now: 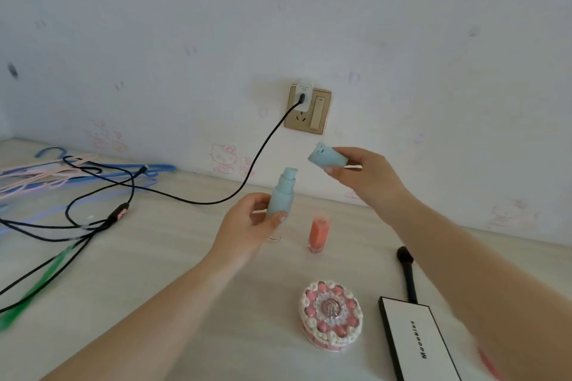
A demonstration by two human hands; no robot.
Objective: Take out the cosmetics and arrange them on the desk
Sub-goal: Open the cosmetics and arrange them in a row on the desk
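I am holding the teal bottle (281, 195) and its cap (327, 156) apart, above the worktop (173, 257).

My left hand (247, 226) is gripping the bottle upright; my right hand (362, 173) is pinching the cap. Below them the pink tube (318, 234), cake-shaped compact (330, 315), palette (418, 340) and brush (408, 272) are lying.

- The scene is seen from a single head-worn wide-angle camera, aimed forward and down.
- The desk (161, 257) is viewed from close above; the wall socket (308, 109) is faced straight ahead.
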